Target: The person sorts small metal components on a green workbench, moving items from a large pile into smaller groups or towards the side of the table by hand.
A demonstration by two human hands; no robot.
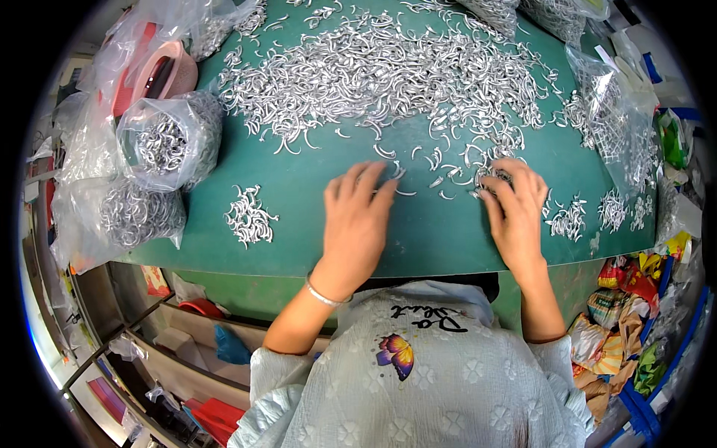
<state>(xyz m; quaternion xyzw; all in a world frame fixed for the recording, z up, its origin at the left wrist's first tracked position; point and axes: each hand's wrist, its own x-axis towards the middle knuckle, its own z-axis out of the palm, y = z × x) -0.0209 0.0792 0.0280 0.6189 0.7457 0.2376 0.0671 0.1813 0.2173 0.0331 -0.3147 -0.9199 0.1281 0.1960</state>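
Plenty left, we reckon — silver pieces (388, 75) heaped at 12 o'clock, small piles (252, 216) split off at 9 and 3. Our left hand (356, 213) is loosely spread; right hand (517, 205) curled — can't tell if pinching.

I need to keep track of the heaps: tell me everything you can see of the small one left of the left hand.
The small heap is a loose, irregular cluster of thin, curved, silvery pieces that look like shiny metal. They lie at varied angles, many overlapping. It rests on the green tabletop, between the left hand and the filled plastic bags, touched by neither. The pieces are too jumbled to count.
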